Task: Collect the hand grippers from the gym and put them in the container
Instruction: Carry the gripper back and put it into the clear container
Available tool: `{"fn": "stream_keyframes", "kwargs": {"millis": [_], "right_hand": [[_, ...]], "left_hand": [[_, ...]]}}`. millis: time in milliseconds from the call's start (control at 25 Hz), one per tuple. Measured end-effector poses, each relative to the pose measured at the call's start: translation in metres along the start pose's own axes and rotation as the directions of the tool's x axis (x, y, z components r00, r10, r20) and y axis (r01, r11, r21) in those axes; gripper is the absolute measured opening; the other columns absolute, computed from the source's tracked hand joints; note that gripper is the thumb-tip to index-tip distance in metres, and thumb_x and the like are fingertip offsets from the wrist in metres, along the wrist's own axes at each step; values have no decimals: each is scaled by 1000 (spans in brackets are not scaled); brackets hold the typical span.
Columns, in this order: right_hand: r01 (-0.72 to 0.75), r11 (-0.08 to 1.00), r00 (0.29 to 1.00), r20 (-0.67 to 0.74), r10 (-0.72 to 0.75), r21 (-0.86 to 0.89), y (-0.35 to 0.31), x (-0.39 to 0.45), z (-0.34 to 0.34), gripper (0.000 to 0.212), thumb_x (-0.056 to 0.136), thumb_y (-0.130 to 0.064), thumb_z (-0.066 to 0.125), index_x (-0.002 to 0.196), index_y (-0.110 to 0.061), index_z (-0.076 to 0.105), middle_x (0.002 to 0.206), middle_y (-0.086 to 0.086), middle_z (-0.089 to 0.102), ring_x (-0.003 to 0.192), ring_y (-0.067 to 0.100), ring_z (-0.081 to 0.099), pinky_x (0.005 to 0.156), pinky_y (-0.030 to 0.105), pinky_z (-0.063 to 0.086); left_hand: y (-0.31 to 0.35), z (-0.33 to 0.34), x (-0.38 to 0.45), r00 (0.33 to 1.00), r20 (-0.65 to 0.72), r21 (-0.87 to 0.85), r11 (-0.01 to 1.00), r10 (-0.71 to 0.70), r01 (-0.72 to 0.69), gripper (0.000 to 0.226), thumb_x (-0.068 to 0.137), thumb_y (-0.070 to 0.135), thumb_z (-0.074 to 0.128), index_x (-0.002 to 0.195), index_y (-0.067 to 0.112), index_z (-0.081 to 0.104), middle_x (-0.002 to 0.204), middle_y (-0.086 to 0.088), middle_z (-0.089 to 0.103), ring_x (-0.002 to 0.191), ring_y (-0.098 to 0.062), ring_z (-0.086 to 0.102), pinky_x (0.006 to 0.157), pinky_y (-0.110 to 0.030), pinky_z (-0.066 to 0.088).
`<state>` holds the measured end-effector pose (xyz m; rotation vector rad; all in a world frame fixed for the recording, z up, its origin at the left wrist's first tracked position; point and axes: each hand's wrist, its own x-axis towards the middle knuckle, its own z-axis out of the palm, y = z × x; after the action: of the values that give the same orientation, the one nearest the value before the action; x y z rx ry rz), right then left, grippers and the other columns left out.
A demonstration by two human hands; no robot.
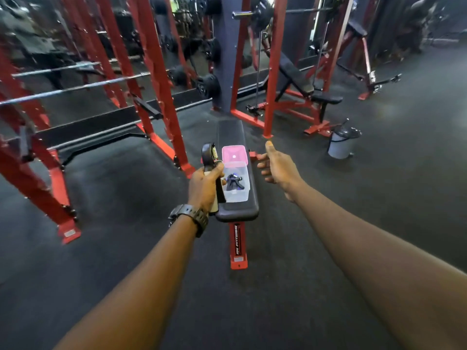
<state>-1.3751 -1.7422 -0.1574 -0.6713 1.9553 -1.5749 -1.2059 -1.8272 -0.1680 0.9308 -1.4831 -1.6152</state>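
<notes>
Black gripper: my left hand clasps the hand gripper.
Right hand: loose, empty.
Advice: I'd lower it inside the container on the bench.

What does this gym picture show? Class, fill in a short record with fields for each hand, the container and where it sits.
left hand: grips a black hand gripper, watch on wrist
right hand: holds nothing, thumb up
container: clear box, pink lid open, one dark gripper inside
container sits on: black bench
nearby: grey bin on floor
</notes>
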Motion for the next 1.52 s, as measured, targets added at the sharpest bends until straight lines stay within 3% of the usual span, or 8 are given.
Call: {"fn": "stream_keyframes", "kwargs": {"millis": [120, 320, 600, 800, 960, 1120, 1360, 1520], "right_hand": [[-37, 999, 999, -5, 37, 14, 0, 59, 24, 54, 98, -59, 41, 92, -12, 67, 79, 3, 66, 63, 13, 55, 55, 25, 45], [-76, 997, 997, 1, 76, -3, 17, 180, 60, 53, 98, -59, 40, 92, -14, 66, 81, 2, 66, 69, 15, 56, 61, 27, 47], [-173, 985, 983, 50, 174, -29, 43, 344, 92, 52, 99, -58, 39, 91, -15, 68, 88, 5, 69, 68, 14, 57, 64, 29, 48], [-259, 962, 963, 51, 264, -88, 69, 427, 116, 56, 99, -59, 39, 99, -12, 69, 92, 6, 72, 74, 15, 60, 68, 31, 51], [-393, 911, 919, -34, 392, -128, 135, 477, 134, 55, 99, -59, 41, 97, -12, 70, 89, 6, 71, 70, 13, 60, 62, 26, 50], [-534, 841, 846, -70, 529, -84, 217, 513, 155, 51, 99, -57, 44, 87, -15, 68, 79, 3, 66, 63, 14, 55, 58, 27, 45], [-604, 788, 795, -27, 606, -115, 318, 545, 183, 58, 86, -73, 41, 81, -22, 68, 72, -4, 66, 66, 14, 58, 67, 35, 47], [-580, 800, 810, -5, 586, -157, 328, 543, 179, 55, 89, -69, 38, 80, -24, 68, 70, -7, 66, 73, 16, 61, 78, 39, 48]], "left_hand": [[-12, -5, 77, 999, 8, 42, 998, -39, 39, 21, 83, 35, 70, 86, 15, 70, 81, -4, 71, 76, -22, 67, 86, -45, 56], [-45, 5, 201, 994, 23, 92, 991, -103, 101, 30, 80, 41, 72, 90, 13, 72, 85, -5, 73, 79, -25, 70, 91, -52, 55], [-75, 43, 350, 983, 21, 114, 977, -183, 179, 29, 90, 31, 66, 102, 5, 70, 84, -4, 70, 78, -20, 68, 87, -43, 57], [-130, 54, 435, 943, 16, 166, 931, -332, 325, 51, 65, 54, 73, 91, 10, 76, 84, -7, 76, 80, -26, 72, 88, -46, 57], [-220, 64, 489, 894, -25, 377, 824, -448, 423, 59, 59, 66, 66, 87, 14, 73, 87, -9, 76, 85, -30, 71, 81, -44, 57], [-320, 77, 515, 819, -7, 446, 731, -574, 517, 45, 64, 58, 65, 89, 21, 66, 89, -11, 74, 84, -33, 70, 77, -46, 58], [-412, 84, 528, 696, 33, 558, 591, -717, 583, 19, 85, 22, 69, 101, 15, 66, 101, -8, 72, 90, -25, 66, 80, -32, 52], [-410, 90, 530, 831, -128, 685, 558, -541, 468, 43, 78, 33, 70, 108, 4, 63, 111, -15, 60, 107, -27, 55, 88, -31, 46]]}}
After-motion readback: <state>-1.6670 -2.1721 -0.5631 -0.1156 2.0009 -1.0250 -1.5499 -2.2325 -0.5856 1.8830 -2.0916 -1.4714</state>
